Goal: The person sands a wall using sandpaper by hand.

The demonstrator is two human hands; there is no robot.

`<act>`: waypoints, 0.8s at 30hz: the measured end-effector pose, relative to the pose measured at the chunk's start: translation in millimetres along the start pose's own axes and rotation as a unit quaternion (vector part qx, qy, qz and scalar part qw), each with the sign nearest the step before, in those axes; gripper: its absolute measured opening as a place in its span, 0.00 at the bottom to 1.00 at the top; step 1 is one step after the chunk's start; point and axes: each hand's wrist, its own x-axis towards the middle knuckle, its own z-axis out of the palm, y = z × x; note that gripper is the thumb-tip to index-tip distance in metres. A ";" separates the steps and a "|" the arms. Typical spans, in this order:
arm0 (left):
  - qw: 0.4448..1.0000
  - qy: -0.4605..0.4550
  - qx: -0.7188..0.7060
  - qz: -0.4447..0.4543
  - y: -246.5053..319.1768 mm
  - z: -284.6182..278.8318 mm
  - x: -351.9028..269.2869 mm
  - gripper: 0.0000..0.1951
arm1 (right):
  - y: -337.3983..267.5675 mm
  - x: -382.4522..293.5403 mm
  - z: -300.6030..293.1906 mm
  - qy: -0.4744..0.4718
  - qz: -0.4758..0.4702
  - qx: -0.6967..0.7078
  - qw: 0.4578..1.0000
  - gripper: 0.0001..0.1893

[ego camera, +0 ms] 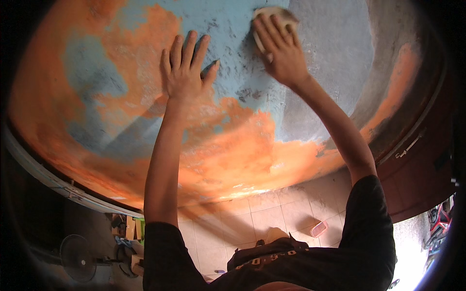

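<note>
A wall in front of me carries patches of orange, pale blue and grey. At upper left, my left hand lies flat on it with fingers spread, over the border between orange and blue, and holds nothing. My right hand, higher and to the right, presses a pale, roundish pad against the wall where blue meets grey. The pad's edge shows around the fingertips and is slightly blurred; its material I cannot tell. Dark smudges mark the blue area between the hands.
Below is a tiled floor with a small pinkish container on it. At lower left stand a pedestal fan and cardboard boxes. A dark reddish panel lies to the right, with a metal latch or handle on it.
</note>
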 end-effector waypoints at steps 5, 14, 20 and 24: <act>1.000 -0.021 0.010 -0.007 -0.3 -4.9 -0.5 0.30 | -16.2 -0.3 -16.0 -0.043 -0.088 0.011 0.995 0.37; 0.999 -0.032 0.001 -0.018 1.0 -2.3 -0.9 0.31 | -24.4 22.9 -16.8 0.011 -0.040 0.007 0.999 0.37; 0.999 -0.032 0.005 -0.016 -3.5 -2.6 -4.0 0.32 | -56.3 11.6 -2.9 -0.016 -0.049 0.047 0.998 0.39; 1.000 -0.023 0.010 -0.013 -0.4 -2.8 -1.0 0.32 | -32.0 32.8 -13.8 0.047 0.005 0.018 0.999 0.39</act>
